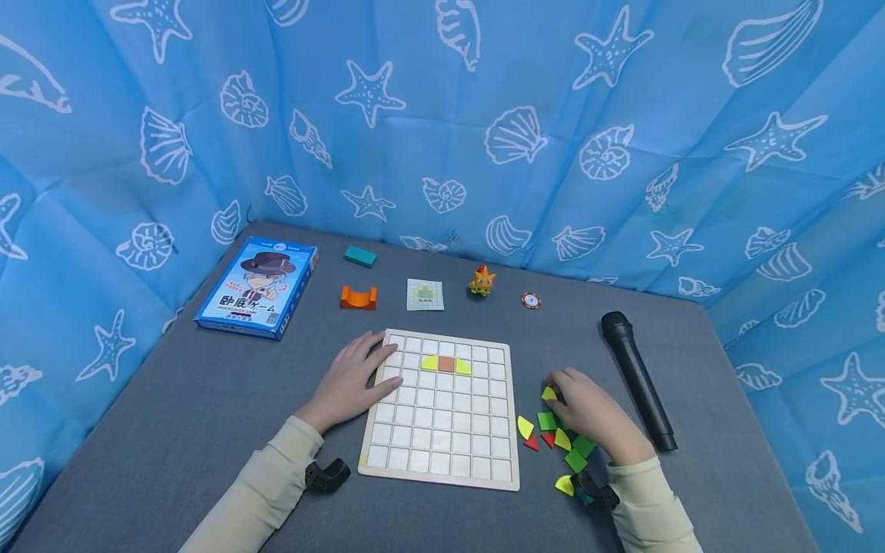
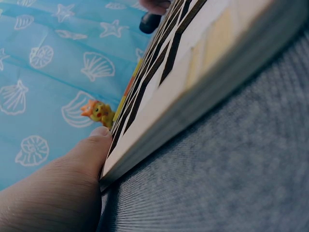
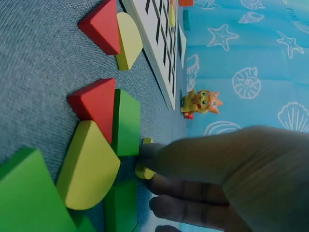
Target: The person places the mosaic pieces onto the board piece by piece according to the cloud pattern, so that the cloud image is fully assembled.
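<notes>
A white gridded board [image 1: 442, 418] with a pale wooden rim lies flat on the grey table. Near its top, an orange-brown square [image 1: 446, 364] sits between two yellow quarter-round pieces [image 1: 429, 362]. My left hand [image 1: 353, 384] rests on the board's left edge, fingers extended over the rim; its thumb [image 2: 87, 154] shows against the board in the left wrist view. Right of the board, my right hand [image 1: 594, 411] pinches a yellow piece [image 3: 145, 171] between thumb and fingers. Beside it lie loose green squares [image 1: 546, 421], red pieces [image 3: 96, 101] and yellow quarter-rounds [image 3: 89, 166]. The hand partly hides the pile.
Behind the board are a small pattern card [image 1: 425, 295], an orange block [image 1: 359, 298], a teal block [image 1: 360, 256], a toy figure [image 1: 482, 281] and a poker chip [image 1: 531, 300]. A blue game box [image 1: 257, 287] lies left, a black microphone [image 1: 639, 380] right. Blue curtains surround the table.
</notes>
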`<state>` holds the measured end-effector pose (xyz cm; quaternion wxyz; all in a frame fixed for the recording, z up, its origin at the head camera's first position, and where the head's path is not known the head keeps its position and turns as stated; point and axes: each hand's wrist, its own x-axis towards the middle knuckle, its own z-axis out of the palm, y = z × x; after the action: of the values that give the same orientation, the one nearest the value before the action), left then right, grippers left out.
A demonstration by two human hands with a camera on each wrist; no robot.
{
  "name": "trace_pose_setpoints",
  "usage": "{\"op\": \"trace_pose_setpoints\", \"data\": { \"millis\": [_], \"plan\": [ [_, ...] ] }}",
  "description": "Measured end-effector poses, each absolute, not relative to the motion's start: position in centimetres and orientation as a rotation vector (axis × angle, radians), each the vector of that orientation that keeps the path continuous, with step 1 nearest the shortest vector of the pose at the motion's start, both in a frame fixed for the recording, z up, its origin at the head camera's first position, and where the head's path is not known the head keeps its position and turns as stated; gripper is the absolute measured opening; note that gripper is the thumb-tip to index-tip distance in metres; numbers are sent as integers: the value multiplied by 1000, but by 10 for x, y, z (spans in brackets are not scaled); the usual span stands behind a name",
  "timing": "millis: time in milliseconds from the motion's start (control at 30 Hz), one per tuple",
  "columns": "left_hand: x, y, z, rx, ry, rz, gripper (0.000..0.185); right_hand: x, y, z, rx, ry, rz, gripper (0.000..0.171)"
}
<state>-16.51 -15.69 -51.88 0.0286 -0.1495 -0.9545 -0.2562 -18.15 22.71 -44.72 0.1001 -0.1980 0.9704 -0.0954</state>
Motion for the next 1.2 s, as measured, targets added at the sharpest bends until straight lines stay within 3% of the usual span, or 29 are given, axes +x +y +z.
{"op": "trace_pose_setpoints", "data": {
  "millis": [1200],
  "plan": [
    [-166,-158,-521,-464,-2947,-794,64,-186,152,-450,-966,2836,-313,24]
  ]
}}
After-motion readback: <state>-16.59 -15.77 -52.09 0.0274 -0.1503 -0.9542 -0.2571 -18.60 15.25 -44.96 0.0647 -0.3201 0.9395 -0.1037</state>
